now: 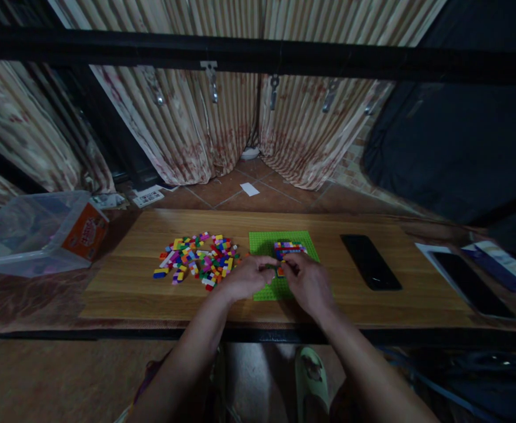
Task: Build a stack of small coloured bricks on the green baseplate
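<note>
Plainly, the biggest thing before me is the long wood-grained bench [121, 288]; twelve points away from me, with the green plate as the dial's centre. Beyond the bench's end, at nine o'clock, sits a clear plastic bin with an orange label [33, 235]. The square, studded, bright green plate [262, 293] lies flat on the bench. Nearer at nine spreads a loose heap of small multicoloured plastic bricks [198, 258]; at three lies a flat, glossy black rectangular slab [371, 262]. My left hand [253, 276] reaches over the plate from eight, thumb and forefinger slightly parted; my right hand [308, 282] comes from four, fingers curled inward. I cannot tell whether either grips a brick. Just beyond my fingertips, toward twelve, a low multicoloured brick build [290, 247] stands on the plate. Smallest, a tiny orange piece [280, 272] shows between my hands.
</note>
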### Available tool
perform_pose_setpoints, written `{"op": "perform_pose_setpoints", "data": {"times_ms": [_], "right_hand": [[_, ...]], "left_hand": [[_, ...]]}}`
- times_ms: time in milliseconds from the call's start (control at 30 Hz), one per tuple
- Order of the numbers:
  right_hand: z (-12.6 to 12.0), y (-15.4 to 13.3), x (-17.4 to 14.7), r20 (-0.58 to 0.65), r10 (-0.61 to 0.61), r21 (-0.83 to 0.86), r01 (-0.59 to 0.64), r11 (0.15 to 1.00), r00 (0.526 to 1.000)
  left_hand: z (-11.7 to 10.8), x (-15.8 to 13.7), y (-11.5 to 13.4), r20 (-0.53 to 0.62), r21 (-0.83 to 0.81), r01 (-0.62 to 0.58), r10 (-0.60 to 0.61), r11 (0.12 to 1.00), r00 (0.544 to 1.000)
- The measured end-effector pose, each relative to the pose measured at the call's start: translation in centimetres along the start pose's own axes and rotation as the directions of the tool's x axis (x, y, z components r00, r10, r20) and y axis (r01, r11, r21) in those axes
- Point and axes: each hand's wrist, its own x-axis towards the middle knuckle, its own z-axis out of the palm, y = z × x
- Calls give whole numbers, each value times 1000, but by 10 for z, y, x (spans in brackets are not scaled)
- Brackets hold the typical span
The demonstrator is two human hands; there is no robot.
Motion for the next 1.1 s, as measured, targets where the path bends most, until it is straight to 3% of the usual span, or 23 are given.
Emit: {"op": "perform_pose_setpoints", "data": {"times_ms": [267,467,767,1100], "right_hand": [[7,-1,0,-26,-50,-148,46,988,998],[-2,7,2,-26,2,-31,-2,1000,1000],[-5,12,6,-47,236,170,-226,959,971],[-2,8,10,-48,217,107,-211,972,975]], "left_hand": [[1,4,-6,17,-9,-17,17,1000,1000],[4,2,-3,-7,-12,16,-16,1000,1000],[6,6,-9,2,-3,-1,1,1000,1000],[6,7,-11,44,80,-30,27,996,999]]}}
